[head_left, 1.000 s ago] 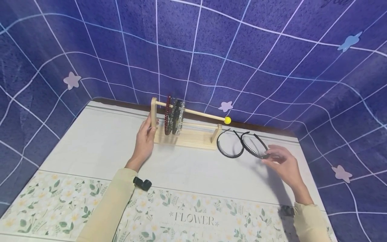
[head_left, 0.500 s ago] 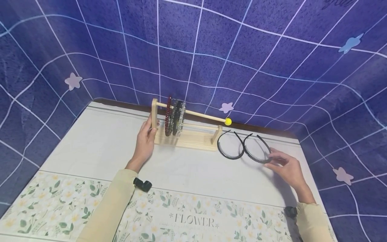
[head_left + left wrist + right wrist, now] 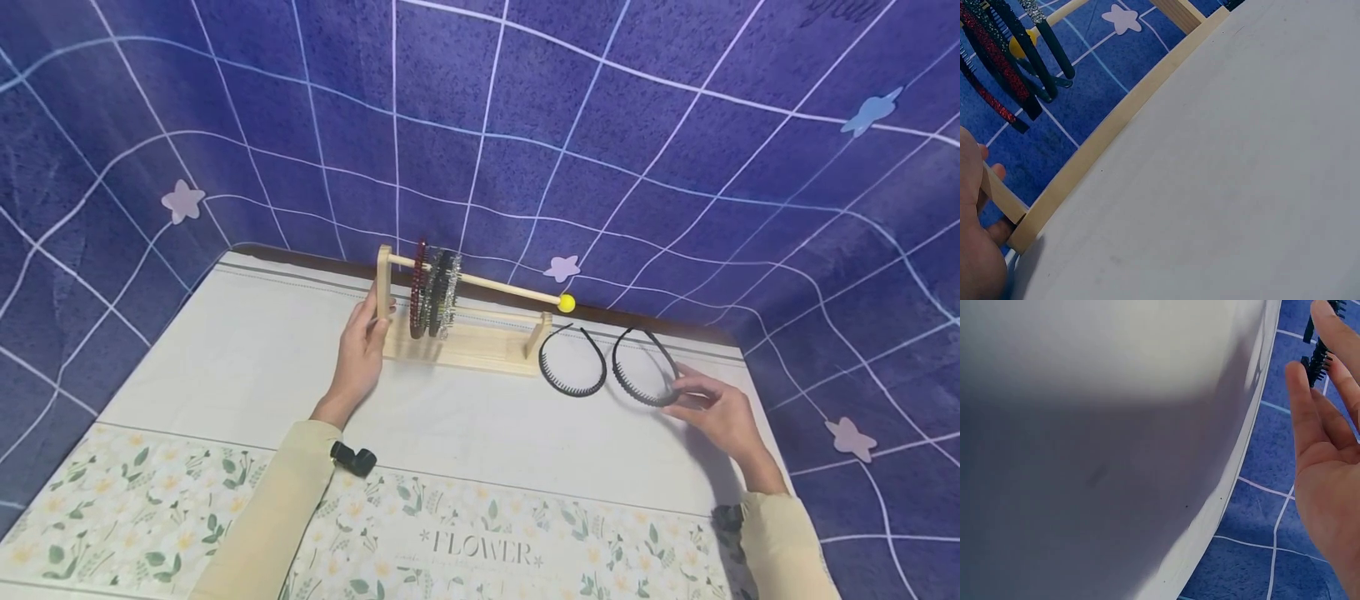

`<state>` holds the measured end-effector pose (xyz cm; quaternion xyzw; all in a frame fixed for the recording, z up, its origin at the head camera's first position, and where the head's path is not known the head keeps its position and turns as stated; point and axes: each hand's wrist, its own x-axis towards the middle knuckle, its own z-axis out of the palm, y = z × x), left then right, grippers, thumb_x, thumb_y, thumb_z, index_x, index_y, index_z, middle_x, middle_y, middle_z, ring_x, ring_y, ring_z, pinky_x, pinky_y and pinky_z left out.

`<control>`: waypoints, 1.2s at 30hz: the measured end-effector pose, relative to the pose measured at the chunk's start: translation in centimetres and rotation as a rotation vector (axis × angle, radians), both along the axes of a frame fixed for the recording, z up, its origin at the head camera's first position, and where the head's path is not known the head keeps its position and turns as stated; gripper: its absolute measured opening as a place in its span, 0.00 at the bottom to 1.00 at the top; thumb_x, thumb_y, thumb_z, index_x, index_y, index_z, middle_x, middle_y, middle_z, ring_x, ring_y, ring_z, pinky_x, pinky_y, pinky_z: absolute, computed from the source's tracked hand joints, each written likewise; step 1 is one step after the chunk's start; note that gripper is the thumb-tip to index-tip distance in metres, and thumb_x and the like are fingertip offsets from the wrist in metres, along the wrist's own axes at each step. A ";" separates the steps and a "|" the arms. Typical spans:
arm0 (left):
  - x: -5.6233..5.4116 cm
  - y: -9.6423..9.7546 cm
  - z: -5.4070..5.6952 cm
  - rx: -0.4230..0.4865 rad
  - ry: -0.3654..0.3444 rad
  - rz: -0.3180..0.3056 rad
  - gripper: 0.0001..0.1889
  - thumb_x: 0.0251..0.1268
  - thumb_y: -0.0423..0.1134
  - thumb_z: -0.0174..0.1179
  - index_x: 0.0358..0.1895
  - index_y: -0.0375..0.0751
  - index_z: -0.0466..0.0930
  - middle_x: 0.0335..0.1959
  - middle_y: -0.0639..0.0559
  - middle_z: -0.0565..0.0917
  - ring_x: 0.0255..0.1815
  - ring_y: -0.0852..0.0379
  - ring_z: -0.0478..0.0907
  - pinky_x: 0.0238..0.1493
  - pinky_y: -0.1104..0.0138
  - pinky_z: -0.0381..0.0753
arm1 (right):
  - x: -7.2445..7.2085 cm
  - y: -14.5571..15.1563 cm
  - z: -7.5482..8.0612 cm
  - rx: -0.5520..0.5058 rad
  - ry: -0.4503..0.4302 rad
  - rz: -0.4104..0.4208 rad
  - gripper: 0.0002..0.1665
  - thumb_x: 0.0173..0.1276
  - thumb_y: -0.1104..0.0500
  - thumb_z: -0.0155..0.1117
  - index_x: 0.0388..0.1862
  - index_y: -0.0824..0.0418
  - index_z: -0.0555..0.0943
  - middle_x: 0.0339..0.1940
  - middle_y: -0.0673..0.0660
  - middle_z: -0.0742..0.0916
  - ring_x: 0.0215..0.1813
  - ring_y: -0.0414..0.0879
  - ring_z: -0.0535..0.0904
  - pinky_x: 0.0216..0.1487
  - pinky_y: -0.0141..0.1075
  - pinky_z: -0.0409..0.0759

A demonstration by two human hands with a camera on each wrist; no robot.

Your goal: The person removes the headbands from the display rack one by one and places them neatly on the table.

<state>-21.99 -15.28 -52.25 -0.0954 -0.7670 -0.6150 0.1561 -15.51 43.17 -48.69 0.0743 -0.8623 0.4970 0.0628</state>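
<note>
In the head view, my left hand (image 3: pixel 360 358) grips the left upright of a wooden headband stand (image 3: pixel 480 346). From its top rod hang several headbands: a red glittery one (image 3: pixel 417 304), darker ones and a silver glittery one (image 3: pixel 452 287). My right hand (image 3: pixel 716 417), off to the right, pinches a black toothed headband (image 3: pixel 636 397) at its right lower side. Another black toothed headband (image 3: pixel 572 392) lies on the table beside the stand's right end. In the right wrist view, thumb and fingers close on the black band (image 3: pixel 1317 365).
A yellow ball (image 3: pixel 567 303) caps the free end of the top rod. The white table cover (image 3: pixel 465 433) has a floral strip along the front. A blue curtain (image 3: pixel 480 150) with a grid pattern and stars rises behind the table's far edge and at both sides.
My right hand has moved a little right with its headband, which now stands apart from the other black one it overlapped earlier. The left hand has stayed on the stand.
</note>
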 end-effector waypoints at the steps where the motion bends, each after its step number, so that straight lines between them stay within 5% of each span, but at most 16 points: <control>1: 0.0 0.0 0.0 -0.002 -0.001 0.000 0.38 0.89 0.28 0.48 0.93 0.58 0.51 0.75 0.33 0.73 0.75 0.33 0.76 0.83 0.48 0.77 | -0.1 0.0 0.0 0.010 -0.005 0.001 0.26 0.56 0.79 0.84 0.52 0.83 0.84 0.74 0.72 0.81 0.49 0.32 0.92 0.54 0.29 0.92; 14: 0.2 0.1 0.0 -0.007 0.003 0.004 0.37 0.90 0.29 0.48 0.93 0.57 0.52 0.74 0.33 0.73 0.74 0.33 0.77 0.83 0.48 0.77 | -0.5 0.6 -0.4 0.076 -0.060 0.008 0.26 0.56 0.77 0.86 0.53 0.80 0.86 0.75 0.82 0.76 0.50 0.26 0.88 0.52 0.26 0.92; 22: 0.1 0.0 0.0 -0.010 -0.002 0.008 0.37 0.90 0.29 0.48 0.93 0.59 0.52 0.74 0.33 0.74 0.75 0.33 0.77 0.83 0.46 0.77 | -0.8 0.6 -0.4 0.201 -0.056 -0.005 0.24 0.56 0.70 0.89 0.51 0.71 0.90 0.75 0.75 0.80 0.47 0.26 0.88 0.50 0.23 0.92; 29: -0.1 0.1 0.1 -0.013 -0.001 0.007 0.38 0.89 0.27 0.47 0.93 0.55 0.50 0.75 0.31 0.73 0.74 0.30 0.76 0.82 0.43 0.77 | -0.9 0.6 -0.7 0.329 -0.022 -0.020 0.23 0.54 0.65 0.91 0.49 0.64 0.93 0.73 0.70 0.84 0.55 0.17 0.78 0.50 0.16 0.85; 31: 0.0 0.1 0.1 -0.012 0.001 0.007 0.37 0.89 0.28 0.48 0.93 0.55 0.51 0.75 0.31 0.73 0.74 0.30 0.77 0.82 0.43 0.77 | -0.9 0.6 -0.6 0.358 -0.030 -0.022 0.24 0.55 0.63 0.91 0.50 0.62 0.93 0.73 0.69 0.84 0.58 0.23 0.80 0.51 0.15 0.83; 36: 0.1 0.1 0.1 -0.004 -0.003 0.015 0.37 0.89 0.29 0.49 0.92 0.60 0.53 0.74 0.34 0.75 0.75 0.34 0.78 0.82 0.46 0.77 | -0.9 0.7 -0.6 0.393 -0.049 -0.005 0.24 0.57 0.61 0.91 0.52 0.60 0.93 0.74 0.67 0.84 0.74 0.64 0.82 0.57 0.13 0.76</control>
